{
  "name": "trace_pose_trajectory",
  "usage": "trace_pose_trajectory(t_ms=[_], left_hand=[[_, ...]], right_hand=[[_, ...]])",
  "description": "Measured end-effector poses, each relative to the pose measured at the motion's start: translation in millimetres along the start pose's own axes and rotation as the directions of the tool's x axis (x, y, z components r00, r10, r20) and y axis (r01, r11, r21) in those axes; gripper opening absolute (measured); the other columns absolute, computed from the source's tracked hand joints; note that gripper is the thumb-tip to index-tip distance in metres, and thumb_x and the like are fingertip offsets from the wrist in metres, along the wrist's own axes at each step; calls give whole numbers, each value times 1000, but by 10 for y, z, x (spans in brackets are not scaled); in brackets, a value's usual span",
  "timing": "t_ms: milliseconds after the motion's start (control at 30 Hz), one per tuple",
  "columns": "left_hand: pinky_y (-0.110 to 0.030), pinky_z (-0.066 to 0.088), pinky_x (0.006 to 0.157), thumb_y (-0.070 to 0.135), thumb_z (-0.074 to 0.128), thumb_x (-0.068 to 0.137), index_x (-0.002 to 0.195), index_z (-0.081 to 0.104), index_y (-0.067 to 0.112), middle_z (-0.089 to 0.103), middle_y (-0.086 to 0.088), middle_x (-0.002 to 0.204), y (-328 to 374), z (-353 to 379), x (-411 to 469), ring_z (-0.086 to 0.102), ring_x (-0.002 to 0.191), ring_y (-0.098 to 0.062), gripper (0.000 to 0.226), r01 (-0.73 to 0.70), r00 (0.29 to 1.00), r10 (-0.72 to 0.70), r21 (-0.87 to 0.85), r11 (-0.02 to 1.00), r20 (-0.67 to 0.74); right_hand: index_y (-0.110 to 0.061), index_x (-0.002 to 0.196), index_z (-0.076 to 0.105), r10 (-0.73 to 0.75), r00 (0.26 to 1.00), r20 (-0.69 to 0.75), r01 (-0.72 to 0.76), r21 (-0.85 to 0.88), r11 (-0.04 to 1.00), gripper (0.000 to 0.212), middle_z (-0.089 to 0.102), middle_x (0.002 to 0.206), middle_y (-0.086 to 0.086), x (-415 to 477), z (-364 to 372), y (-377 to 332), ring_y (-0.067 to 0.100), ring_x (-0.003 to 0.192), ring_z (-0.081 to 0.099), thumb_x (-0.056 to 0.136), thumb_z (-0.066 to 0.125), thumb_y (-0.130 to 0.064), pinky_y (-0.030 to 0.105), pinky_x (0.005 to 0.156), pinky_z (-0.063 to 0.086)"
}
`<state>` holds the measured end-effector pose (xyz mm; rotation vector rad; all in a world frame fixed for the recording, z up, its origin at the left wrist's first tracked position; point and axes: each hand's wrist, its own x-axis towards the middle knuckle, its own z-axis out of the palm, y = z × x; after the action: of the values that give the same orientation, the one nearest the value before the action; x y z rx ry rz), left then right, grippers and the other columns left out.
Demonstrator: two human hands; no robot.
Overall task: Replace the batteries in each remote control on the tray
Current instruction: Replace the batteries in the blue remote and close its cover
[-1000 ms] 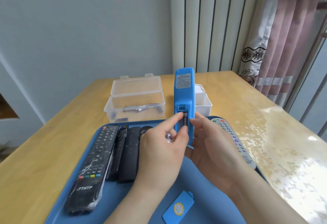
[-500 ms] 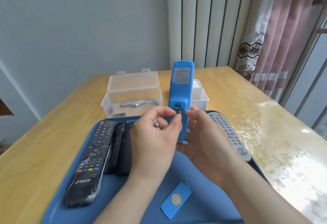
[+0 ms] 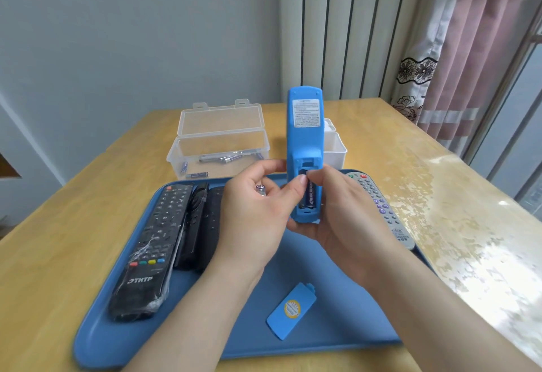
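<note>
Blue remote (image 3: pixel 305 137) held upright above the tray (image 3: pixel 337 336), its battery bay open and the swap half done.
Head view: the right hand (image 3: pixel 349 216) is wrapped round the remote's lower end, its thumb at the top of the bay, where one battery (image 3: pixel 311 194) sits. The left hand (image 3: pixel 252 219) has its fingers curled round a second battery (image 3: pixel 261 189), and one fingertip touches the seated cell. Whether that cell is going in or coming out cannot be told. The next move probably calls for a steady push or pry against the spring, then refitting the cover (image 3: pixel 291 310), which lies on the tray near the person. The black remote (image 3: pixel 149 251) and grey remote (image 3: pixel 381 210) lie on the tray to either side.
</note>
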<state>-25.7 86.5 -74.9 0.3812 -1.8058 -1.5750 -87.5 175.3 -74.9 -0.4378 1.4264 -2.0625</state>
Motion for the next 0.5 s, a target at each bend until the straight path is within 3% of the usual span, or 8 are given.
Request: trace_pose_trajectory(t_ms=[200,333,433,500], left_hand=[[-10,46,58,4,73,81,99,71,18,45,-13,59,11,17,-22,56,53,-6,23,-37,998,39,-43,998,50],[-14,44,55,6,74,80,92,71,31,41,-1,52,16,44,-53,44,52,-10,28,-114,993,113,48,992,19],[-24,51,64,7,74,81,96,72,30,38,6,50,14,57,-62,45,55,-15,28,-141,990,140,85,986,17],[-17,52,64,4,73,81,98,72,28,38,4,50,29,54,-58,47,54,-11,29,-138,990,138,68,988,15]], right_hand=[[9,108,57,-9,999,-42,10,33,999,30,64,113,30,5,-30,-33,38,101,68,95,38,-9,45,74,61],[-4,97,67,-40,999,20,39,32,999,34,71,93,23,-21,-52,-67,23,77,72,95,33,-8,39,63,60],[-12,91,70,-43,997,65,38,80,996,36,72,82,11,-29,-63,-88,23,74,72,94,34,-9,36,62,59],[-14,85,71,-31,997,67,23,108,994,34,70,82,11,-10,-79,-89,25,79,71,93,39,-11,39,65,59]])
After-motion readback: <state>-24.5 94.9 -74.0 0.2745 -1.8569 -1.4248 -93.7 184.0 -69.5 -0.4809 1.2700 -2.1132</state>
